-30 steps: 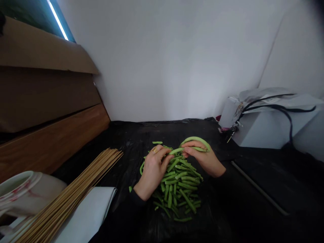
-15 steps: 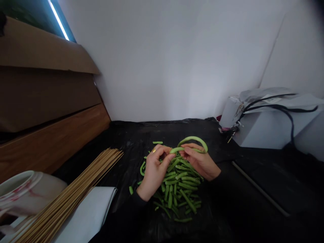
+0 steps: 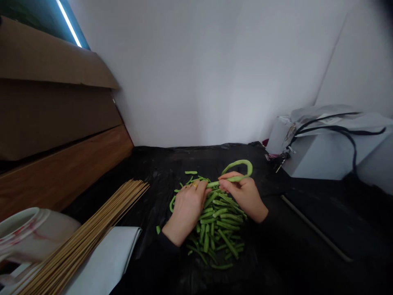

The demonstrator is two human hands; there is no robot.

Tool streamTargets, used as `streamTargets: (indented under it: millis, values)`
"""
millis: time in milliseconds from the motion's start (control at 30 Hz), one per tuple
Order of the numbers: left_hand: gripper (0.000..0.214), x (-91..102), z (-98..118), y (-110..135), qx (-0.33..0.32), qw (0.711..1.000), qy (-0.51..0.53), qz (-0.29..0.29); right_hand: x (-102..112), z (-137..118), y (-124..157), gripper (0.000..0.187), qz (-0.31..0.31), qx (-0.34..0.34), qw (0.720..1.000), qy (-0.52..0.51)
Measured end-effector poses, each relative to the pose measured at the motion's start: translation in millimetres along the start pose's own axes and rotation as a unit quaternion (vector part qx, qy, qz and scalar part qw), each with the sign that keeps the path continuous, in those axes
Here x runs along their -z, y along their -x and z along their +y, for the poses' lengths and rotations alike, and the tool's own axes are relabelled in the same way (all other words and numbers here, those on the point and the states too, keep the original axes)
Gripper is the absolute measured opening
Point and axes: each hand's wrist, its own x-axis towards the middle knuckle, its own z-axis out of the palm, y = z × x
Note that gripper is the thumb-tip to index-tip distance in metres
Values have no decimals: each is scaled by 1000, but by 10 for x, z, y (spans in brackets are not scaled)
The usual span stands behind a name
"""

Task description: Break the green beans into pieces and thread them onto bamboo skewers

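A long green bean [image 3: 248,169], curled into a loop at the right, is held between both hands. My left hand [image 3: 188,205], with a gold ring, is closed around its left end, palm down. My right hand [image 3: 245,196] pinches the same bean a little further along, thumb and fingers pressed together, and the loop rises above this hand. Beneath them lies a heap of short green bean pieces [image 3: 227,225]. A single bean piece [image 3: 190,172] rests behind the heap, and another small piece [image 3: 158,230] lies left of my left wrist.
Black plastic sheeting [image 3: 159,164] covers the surface. At left are a bundle of thin wooden sticks [image 3: 101,221], a folded white sheet [image 3: 107,254] and a white mug [image 3: 46,233]. A white box [image 3: 334,155] with a black strap stands right; a dark flat object [image 3: 340,221] lies before it.
My left hand has rolled palm down over the bean's end, which showed between the fingertips before. The loop at the right has lifted slightly and opened wider.
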Motion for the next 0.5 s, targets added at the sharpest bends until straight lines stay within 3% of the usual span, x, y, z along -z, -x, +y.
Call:
streamTargets:
  millis: [133,267,400,500]
  values:
    - [25,46,2,12,-39,999,1,-33,-12,-1,3,17,6,-5,1000,-13]
    - [26,150,58,29,-56,987,146,-49,17,59,-20,25,-5,-57,994,-89]
    - [28,197,111,32,-39,951,305,-28,23,74,-25,30,-36,-115,967,-224]
    - [22,155,81,14,-40,941,335,2,20,37,-24,31,-31,-139,952,-271]
